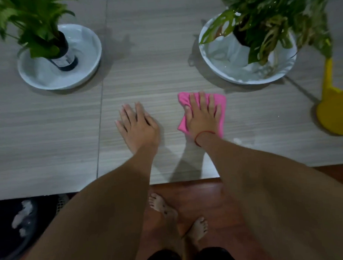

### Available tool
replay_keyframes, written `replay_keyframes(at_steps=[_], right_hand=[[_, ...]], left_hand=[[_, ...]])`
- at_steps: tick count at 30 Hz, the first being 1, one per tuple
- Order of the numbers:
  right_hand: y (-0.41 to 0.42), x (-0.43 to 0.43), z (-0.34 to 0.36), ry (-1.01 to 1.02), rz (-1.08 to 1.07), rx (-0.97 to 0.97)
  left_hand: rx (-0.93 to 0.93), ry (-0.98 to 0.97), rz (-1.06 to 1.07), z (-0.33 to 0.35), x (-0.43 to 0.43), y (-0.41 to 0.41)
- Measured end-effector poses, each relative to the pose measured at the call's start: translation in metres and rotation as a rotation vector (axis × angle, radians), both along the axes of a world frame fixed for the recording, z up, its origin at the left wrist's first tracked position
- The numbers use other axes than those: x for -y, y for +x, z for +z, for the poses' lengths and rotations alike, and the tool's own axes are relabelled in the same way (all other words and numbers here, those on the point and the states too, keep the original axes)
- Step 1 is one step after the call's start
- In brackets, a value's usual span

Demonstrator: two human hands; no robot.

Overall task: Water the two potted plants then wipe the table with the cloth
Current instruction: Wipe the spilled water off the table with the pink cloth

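Note:
A pink cloth [221, 103] lies on the grey wood-grain table [49, 135], and my right hand [203, 114] presses flat on top of it with fingers spread. My left hand [137, 123] rests flat on the bare table to the left of the cloth, holding nothing. At the back left, a leafy plant in a dark bottle [65, 56] stands in a white dish [89, 60]. At the back right, a second plant [270, 21] in a white pot stands in another white dish [219, 65].
A yellow watering can [333, 111] stands at the table's right edge. The table's front edge runs just below my forearms, with red-brown floor and my bare feet [170, 212] beneath. A dark bin [17, 225] sits under the table at the lower left.

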State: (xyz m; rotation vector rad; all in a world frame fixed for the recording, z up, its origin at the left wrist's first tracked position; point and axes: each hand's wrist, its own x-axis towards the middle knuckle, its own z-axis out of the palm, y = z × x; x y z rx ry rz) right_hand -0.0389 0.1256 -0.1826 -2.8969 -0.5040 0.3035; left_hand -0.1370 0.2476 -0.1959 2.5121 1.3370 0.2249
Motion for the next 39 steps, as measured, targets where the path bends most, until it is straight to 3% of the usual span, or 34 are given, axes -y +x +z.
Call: replay_keyframes(at_steps=[5, 10, 16, 21, 30, 36, 39], right_hand=[[-0.001, -0.009, -0.002, -0.036, 0.137, 0.000], [-0.021, 0.044, 0.001, -0.040, 0.355, 0.006], [0.002, 0.087, 0.005, -0.079, 0.209, 0.006], [0.016, 0.057, 0.001, -0.062, 0.010, 0.015], [0.010, 0.038, 0.001, -0.059, 0.168, -0.010], [-0.021, 0.076, 0.004, -0.076, 0.276, -0.019], [-0.015, 0.114, 0.003, -0.063, 0.224, 0.026]], left_hand=[[0.006, 0.004, -0.011, -0.001, -0.002, 0.003], [-0.026, -0.083, 0.015, 0.010, 0.012, 0.007], [0.013, -0.058, -0.071, 0.007, 0.062, 0.023], [0.015, -0.003, -0.051, -0.003, 0.062, 0.025], [-0.011, -0.022, -0.087, 0.000, 0.060, 0.025], [-0.020, -0.094, -0.030, 0.009, 0.065, 0.030], [-0.044, -0.095, 0.013, 0.011, 0.074, 0.036]])
